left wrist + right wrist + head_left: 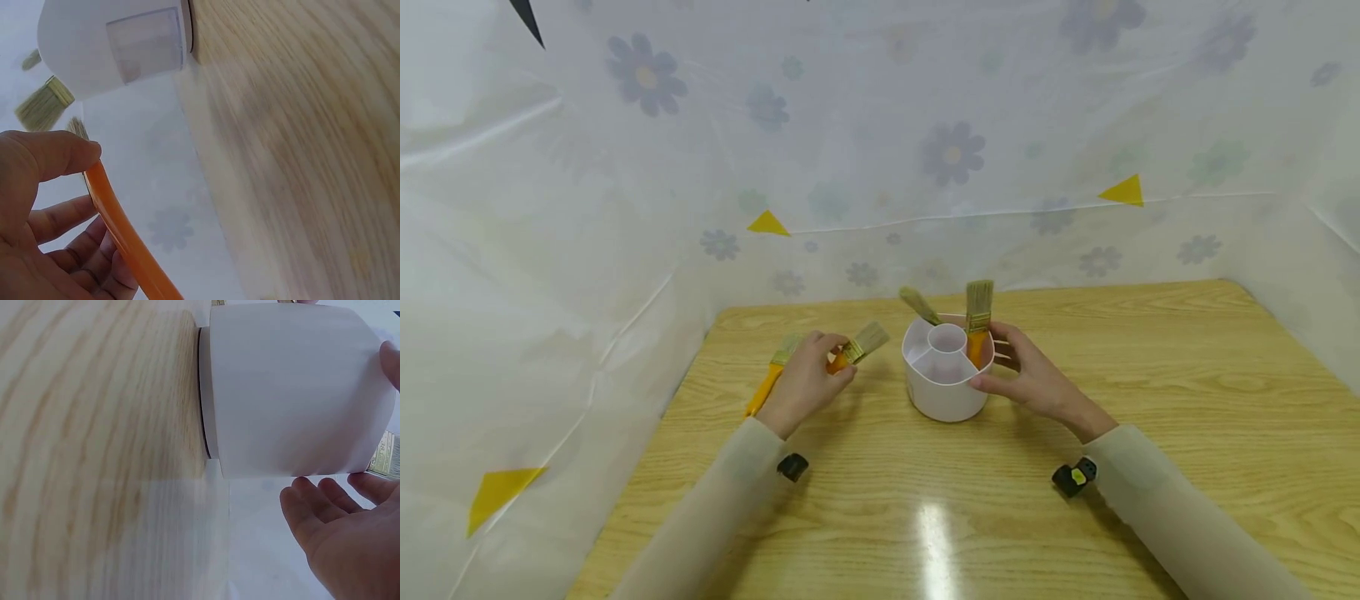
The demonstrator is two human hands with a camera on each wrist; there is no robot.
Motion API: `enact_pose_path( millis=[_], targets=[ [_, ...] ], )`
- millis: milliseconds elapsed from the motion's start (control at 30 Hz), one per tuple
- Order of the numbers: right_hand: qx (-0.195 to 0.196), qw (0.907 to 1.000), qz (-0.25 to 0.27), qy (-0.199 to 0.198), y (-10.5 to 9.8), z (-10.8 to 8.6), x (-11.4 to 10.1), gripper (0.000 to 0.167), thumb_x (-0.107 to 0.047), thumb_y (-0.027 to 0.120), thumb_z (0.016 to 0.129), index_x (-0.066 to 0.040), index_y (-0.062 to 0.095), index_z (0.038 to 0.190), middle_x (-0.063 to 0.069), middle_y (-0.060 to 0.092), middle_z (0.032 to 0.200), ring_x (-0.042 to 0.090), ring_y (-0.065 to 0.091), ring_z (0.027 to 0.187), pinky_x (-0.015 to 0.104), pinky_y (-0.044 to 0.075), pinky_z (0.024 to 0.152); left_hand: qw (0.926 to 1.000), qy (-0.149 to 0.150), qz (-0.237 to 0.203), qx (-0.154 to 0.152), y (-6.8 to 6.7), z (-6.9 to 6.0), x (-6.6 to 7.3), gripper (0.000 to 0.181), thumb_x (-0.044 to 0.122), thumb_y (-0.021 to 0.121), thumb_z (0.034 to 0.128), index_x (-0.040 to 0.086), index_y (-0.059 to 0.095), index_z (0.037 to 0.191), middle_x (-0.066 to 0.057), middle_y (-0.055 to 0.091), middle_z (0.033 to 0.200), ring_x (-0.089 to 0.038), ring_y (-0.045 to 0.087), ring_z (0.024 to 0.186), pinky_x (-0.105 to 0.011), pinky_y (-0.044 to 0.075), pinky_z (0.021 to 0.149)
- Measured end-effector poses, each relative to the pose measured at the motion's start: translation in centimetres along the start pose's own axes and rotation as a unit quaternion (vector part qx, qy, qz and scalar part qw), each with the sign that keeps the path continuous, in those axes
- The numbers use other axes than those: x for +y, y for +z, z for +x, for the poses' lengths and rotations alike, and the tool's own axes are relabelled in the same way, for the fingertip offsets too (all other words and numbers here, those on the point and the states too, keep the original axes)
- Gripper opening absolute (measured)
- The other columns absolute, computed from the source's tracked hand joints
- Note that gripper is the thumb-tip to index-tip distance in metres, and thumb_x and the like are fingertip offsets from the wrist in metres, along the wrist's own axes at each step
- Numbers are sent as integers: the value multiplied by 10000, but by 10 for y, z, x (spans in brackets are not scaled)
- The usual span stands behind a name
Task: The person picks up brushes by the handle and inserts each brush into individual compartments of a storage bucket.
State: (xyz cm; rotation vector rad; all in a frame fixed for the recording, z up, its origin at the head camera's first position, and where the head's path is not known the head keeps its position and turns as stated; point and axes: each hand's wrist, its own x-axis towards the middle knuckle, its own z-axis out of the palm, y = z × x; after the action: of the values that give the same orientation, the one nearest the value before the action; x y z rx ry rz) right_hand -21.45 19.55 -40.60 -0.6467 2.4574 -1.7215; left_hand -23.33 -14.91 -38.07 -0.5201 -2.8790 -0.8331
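Note:
My left hand (805, 379) pinches a flat paintbrush (870, 337) between thumb and fingers, bristles pointing right. In the left wrist view its orange handle (122, 228) runs down past the palm. A white round divided organizer (946, 402) stands upright on the table. My right hand (1033, 379) holds its right side, with the thumb at the front and the fingers round the back. Inside it, a wide paintbrush (979, 310) stands bristles up in the right compartment. Another brush (919, 303) leans left at the back, its handle hidden.
Another orange-handled paintbrush (763, 390) lies on the wooden table (1150, 375), partly behind my left hand. White flowered sheeting (865, 125) with yellow triangles rises behind the table and along both sides. Each wrist wears a small black camera (1073, 477).

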Motion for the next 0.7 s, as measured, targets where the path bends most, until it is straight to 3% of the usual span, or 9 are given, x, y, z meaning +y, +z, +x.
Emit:
enact_pose_path(
  millis=[433,700],
  targets=[
    [107,9999,-29,-114,-1,-1,-1,834,-187,744,844,-129,232,1499,134,379,1407,363,371,1307,573,281,1061,9974,525,-29,499,2,-7,11,399,244,690,873,90,611,1233,-53,551,1049,-159,500,759,-300,453,635],
    [230,9992,205,-245,0,0,0,733,-140,756,827,-96,322,1417,116,423,1370,324,401,1285,566,283,1064,9939,851,-115,698,2,-10,21,388,218,712,854,79,625,1205,-59,554,1020,-155,500,756,-284,457,630]
  ],
)
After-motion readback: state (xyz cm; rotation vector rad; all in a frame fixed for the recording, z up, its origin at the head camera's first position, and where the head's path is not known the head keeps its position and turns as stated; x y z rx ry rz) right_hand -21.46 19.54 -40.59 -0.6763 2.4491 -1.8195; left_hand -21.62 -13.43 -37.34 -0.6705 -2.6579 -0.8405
